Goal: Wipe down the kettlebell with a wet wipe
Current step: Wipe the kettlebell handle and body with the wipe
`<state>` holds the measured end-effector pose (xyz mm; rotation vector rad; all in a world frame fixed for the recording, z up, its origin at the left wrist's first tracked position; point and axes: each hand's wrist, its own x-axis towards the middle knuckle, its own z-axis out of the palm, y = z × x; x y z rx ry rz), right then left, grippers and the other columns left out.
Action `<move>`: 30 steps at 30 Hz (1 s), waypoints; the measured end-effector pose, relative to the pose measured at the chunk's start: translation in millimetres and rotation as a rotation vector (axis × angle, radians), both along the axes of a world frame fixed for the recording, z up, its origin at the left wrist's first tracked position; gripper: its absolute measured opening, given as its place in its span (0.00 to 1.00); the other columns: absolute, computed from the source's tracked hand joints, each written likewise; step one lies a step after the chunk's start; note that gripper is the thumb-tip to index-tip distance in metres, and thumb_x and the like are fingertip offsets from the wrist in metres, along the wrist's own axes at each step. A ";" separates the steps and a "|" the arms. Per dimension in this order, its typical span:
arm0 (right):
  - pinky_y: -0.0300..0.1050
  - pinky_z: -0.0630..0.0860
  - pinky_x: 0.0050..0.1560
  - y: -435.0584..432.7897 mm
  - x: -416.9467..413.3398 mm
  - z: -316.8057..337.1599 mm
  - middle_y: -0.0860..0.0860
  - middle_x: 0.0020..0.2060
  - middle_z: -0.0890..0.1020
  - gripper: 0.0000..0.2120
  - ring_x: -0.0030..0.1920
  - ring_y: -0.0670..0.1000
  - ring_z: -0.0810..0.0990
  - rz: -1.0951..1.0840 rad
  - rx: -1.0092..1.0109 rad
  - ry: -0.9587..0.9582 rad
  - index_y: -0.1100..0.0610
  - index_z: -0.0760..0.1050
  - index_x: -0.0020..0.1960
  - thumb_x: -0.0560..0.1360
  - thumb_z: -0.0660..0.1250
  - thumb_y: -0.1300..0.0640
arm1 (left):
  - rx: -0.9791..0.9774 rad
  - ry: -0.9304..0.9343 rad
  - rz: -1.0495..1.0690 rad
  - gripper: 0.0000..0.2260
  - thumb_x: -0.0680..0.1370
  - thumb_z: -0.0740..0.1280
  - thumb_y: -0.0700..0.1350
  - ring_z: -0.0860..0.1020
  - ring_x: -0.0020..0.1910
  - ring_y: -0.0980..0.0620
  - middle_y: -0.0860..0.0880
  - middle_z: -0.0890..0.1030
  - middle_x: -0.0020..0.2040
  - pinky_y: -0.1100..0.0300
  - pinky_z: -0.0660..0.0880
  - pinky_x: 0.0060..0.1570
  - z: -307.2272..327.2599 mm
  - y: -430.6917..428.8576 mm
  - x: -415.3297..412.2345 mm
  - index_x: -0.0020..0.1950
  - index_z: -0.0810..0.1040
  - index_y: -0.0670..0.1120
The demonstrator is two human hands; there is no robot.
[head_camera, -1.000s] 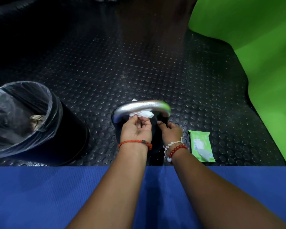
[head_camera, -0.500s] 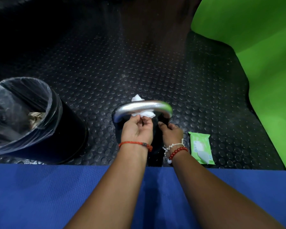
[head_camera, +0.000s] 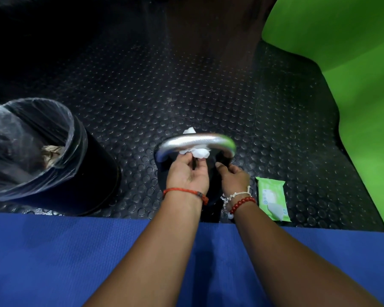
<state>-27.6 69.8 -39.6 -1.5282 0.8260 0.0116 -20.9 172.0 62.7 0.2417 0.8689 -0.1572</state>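
A black kettlebell with a shiny silver handle (head_camera: 195,141) stands on the studded floor just beyond the blue mat. A white wet wipe (head_camera: 197,152) is wrapped round the middle of the handle, one end sticking up behind it. My left hand (head_camera: 186,173) pinches the wipe from below, palm turned up. On the kettlebell's dark body at the right, my right hand (head_camera: 233,177) rests with fingers curled against it. The body is mostly hidden by both hands.
A black bin (head_camera: 42,151) with a clear liner and some crumpled paper stands to the left. A green wet wipe pack (head_camera: 273,198) lies on the floor right of my right wrist. A green wall (head_camera: 353,85) rises at the right. The blue mat (head_camera: 75,262) lies nearest me.
The wipe now shows more above and below the handle. My left hand has turned slightly, pulling the wipe round the handle. My right hand stays on the body.
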 end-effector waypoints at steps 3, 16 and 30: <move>0.43 0.79 0.44 1.1 0.8 1.7 0.49 0.35 0.83 0.04 0.39 0.52 0.82 -0.001 -0.008 -0.004 0.54 0.79 0.43 0.72 0.71 0.54 | -0.001 -0.001 -0.011 0.08 0.80 0.59 0.34 0.75 0.41 0.53 0.45 0.76 0.43 0.63 0.74 0.40 4.4 0.1 -5.5 0.45 0.75 0.40; 0.43 0.78 0.46 2.1 -1.6 7.9 0.50 0.39 0.83 0.06 0.40 0.49 0.81 -0.019 0.014 -0.046 0.54 0.80 0.49 0.72 0.71 0.57 | -0.111 -0.012 0.028 0.05 0.79 0.59 0.32 0.75 0.41 0.51 0.44 0.76 0.43 0.61 0.74 0.44 1.9 3.8 -6.0 0.47 0.74 0.37; 0.43 0.79 0.48 1.2 -0.5 6.8 0.54 0.47 0.84 0.15 0.43 0.50 0.82 -0.039 0.065 -0.035 0.59 0.78 0.58 0.72 0.72 0.58 | -0.128 0.000 0.076 0.06 0.79 0.58 0.32 0.76 0.44 0.49 0.43 0.77 0.45 0.57 0.76 0.45 2.8 5.8 -0.5 0.49 0.74 0.36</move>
